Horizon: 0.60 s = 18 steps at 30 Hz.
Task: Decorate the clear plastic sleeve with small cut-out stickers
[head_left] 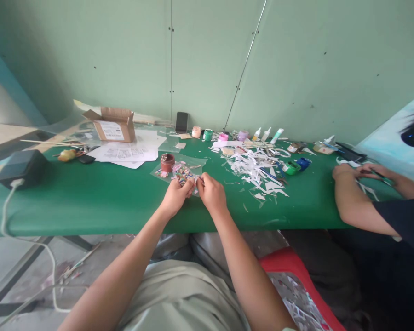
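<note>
My left hand is closed, its thumb pressed over a small flat piece with a many-coloured pattern. Close against it on the right, my right hand is also closed, fingertips pinched together at the piece's right edge. Whatever those fingertips hold is too small to make out. Just behind the piece stands an open jar of brown-red paint. Under the jar and hands lies a clear plastic sheet, with small coloured bits on it near the jar.
White paper scraps spread to the right, beside green and blue paint jars. At the left are printed sheets, an open cardboard box and a dark corded block. A co-worker's hands work at the far right.
</note>
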Each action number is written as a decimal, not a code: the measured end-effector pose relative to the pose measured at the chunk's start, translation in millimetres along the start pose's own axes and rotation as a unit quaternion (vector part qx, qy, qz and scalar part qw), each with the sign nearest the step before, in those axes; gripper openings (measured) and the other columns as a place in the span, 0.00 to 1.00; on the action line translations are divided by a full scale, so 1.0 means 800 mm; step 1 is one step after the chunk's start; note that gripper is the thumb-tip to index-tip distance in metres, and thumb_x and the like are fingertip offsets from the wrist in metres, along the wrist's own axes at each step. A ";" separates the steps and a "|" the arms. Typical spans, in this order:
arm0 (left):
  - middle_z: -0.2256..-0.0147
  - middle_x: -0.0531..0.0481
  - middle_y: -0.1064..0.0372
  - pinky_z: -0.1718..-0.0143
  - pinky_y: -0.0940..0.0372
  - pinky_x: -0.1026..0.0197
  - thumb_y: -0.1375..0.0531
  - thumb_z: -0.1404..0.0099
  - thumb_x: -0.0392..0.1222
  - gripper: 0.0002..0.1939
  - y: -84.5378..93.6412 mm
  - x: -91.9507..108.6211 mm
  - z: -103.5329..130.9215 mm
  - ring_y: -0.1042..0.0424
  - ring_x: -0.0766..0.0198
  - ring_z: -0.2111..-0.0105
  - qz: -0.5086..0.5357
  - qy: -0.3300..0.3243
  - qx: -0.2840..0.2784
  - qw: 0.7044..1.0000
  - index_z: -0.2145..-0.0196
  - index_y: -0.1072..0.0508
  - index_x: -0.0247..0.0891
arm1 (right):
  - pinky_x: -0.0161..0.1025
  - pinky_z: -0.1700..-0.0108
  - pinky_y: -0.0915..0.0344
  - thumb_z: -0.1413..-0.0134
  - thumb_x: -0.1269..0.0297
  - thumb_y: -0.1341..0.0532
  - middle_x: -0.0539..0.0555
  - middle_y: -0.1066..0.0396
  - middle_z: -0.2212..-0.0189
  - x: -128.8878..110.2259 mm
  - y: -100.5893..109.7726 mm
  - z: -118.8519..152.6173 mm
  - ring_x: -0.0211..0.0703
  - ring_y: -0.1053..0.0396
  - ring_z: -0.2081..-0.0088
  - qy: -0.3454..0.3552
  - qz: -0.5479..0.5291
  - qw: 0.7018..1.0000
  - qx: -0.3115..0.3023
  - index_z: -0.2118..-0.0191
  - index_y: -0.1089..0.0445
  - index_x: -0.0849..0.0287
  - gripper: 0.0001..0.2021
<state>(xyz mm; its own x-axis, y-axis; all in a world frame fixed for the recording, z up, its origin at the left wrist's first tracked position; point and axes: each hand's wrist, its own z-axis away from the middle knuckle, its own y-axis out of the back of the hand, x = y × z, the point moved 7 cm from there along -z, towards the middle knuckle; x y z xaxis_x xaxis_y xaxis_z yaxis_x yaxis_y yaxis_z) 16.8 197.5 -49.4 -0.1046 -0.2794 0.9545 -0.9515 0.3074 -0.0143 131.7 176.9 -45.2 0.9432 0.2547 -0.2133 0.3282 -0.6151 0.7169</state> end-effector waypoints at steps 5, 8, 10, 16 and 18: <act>0.84 0.57 0.43 0.77 0.47 0.64 0.39 0.37 0.55 0.22 -0.002 0.001 0.000 0.45 0.70 0.81 0.018 0.002 -0.005 1.000 0.81 0.38 0.39 | 0.34 0.70 0.46 0.32 0.65 0.45 0.54 0.26 0.73 -0.002 -0.002 0.000 0.43 0.28 0.70 0.011 0.003 1.000 -0.008 0.65 0.32 0.57 0.09; 0.83 0.57 0.43 0.77 0.47 0.64 0.37 0.38 0.57 0.23 -0.005 0.005 0.001 0.45 0.70 0.81 0.031 0.009 -0.022 0.999 0.81 0.36 0.39 | 0.34 0.70 0.46 0.31 0.66 0.45 0.54 0.26 0.73 -0.002 -0.002 0.000 0.43 0.28 0.70 0.014 0.008 1.000 -0.010 0.65 0.32 0.58 0.09; 0.83 0.57 0.42 0.77 0.47 0.64 0.36 0.39 0.58 0.23 -0.007 0.005 0.001 0.44 0.70 0.81 0.040 0.014 -0.030 0.999 0.80 0.35 0.38 | 0.34 0.70 0.45 0.31 0.66 0.46 0.54 0.26 0.73 -0.001 -0.001 0.000 0.43 0.28 0.70 0.015 0.011 1.000 -0.010 0.65 0.33 0.58 0.09; 0.83 0.58 0.43 0.76 0.45 0.64 0.35 0.42 0.57 0.23 -0.007 0.001 0.000 0.45 0.71 0.81 0.075 0.031 -0.038 0.996 0.80 0.36 0.38 | 0.35 0.68 0.42 0.30 0.67 0.48 0.54 0.27 0.71 -0.004 -0.001 0.002 0.43 0.28 0.69 0.013 0.024 1.000 -0.009 0.63 0.33 0.58 0.10; 0.84 0.58 0.44 0.76 0.46 0.64 0.34 0.42 0.56 0.22 -0.007 -0.001 -0.001 0.45 0.71 0.81 0.087 0.039 -0.037 0.995 0.79 0.35 0.38 | 0.35 0.68 0.41 0.29 0.68 0.49 0.55 0.27 0.71 -0.005 -0.001 0.003 0.43 0.28 0.68 0.010 0.030 0.999 -0.009 0.63 0.33 0.58 0.10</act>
<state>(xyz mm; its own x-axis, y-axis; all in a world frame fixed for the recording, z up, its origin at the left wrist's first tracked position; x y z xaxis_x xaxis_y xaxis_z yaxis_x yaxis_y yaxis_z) 22.7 196.3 -50.0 -0.2400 -0.1462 0.9597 -0.8965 0.4126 -0.1613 127.6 174.9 -46.3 0.9598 0.2328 -0.1567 0.2702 -0.6163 0.7397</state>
